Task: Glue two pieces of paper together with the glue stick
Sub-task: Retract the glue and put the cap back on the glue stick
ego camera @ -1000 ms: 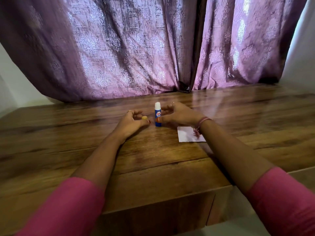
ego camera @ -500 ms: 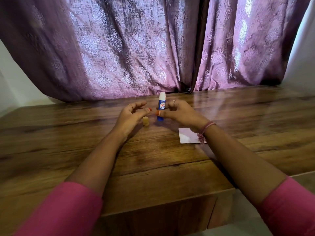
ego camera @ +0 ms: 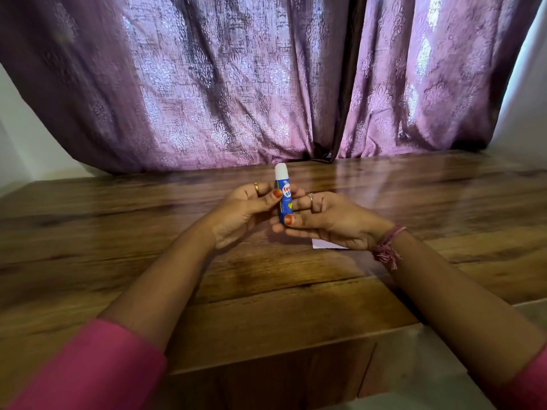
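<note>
Right hand pinching lower barrel of glue stick, thumb at base. Left hand gripping mid-barrel, thumb across label. Both hands clamped on stick, fingertips close together, raised off wooden table. Stick between the hands, equally near to each. Long axis upright, white end pointing up and away. White paper beneath right palm, mostly hidden. Purple curtain beyond.

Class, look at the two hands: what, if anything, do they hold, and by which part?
Both hold the glue stick upright: the left hand pinches its blue body at mid-height, the right hand grips its lower end.
</note>
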Demonstrator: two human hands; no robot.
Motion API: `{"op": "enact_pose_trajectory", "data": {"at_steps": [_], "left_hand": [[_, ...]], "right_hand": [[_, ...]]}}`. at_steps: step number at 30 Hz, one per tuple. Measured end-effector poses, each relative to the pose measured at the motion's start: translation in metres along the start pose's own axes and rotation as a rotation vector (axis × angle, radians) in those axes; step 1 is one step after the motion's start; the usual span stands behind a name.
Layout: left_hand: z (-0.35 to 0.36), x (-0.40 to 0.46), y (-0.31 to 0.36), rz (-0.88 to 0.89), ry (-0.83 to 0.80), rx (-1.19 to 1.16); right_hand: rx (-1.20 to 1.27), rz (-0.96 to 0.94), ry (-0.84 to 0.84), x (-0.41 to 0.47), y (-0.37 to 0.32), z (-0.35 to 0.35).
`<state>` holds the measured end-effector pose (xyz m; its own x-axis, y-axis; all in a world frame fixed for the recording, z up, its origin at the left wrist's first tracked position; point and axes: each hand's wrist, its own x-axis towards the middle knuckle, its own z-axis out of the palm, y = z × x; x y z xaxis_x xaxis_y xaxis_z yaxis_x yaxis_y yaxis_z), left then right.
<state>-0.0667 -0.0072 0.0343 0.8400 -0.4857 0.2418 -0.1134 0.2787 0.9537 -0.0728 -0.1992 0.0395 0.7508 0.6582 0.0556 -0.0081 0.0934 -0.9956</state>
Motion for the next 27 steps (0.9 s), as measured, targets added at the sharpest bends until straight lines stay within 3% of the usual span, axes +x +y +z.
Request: {"op": "enact_pose_trajectory", "data": {"at_steps": [5, 16, 27], "left_hand": [[0.005, -0.002, 0.001, -0.001, -0.060, -0.023], [0.009, -0.002, -0.004, 0.116, 0.060, 0.063], [0.030, 0.001, -0.006, 0.214, 0.385, 0.171]], "right_hand": [[-0.011, -0.001, 0.023, -0.006, 0.004, 0.002], [-0.194, -0.120, 0.279, 0.001, 0.012, 0.011], [-0.233, -0.104, 0.493, -0.001, 0.007, 0.018]]}}
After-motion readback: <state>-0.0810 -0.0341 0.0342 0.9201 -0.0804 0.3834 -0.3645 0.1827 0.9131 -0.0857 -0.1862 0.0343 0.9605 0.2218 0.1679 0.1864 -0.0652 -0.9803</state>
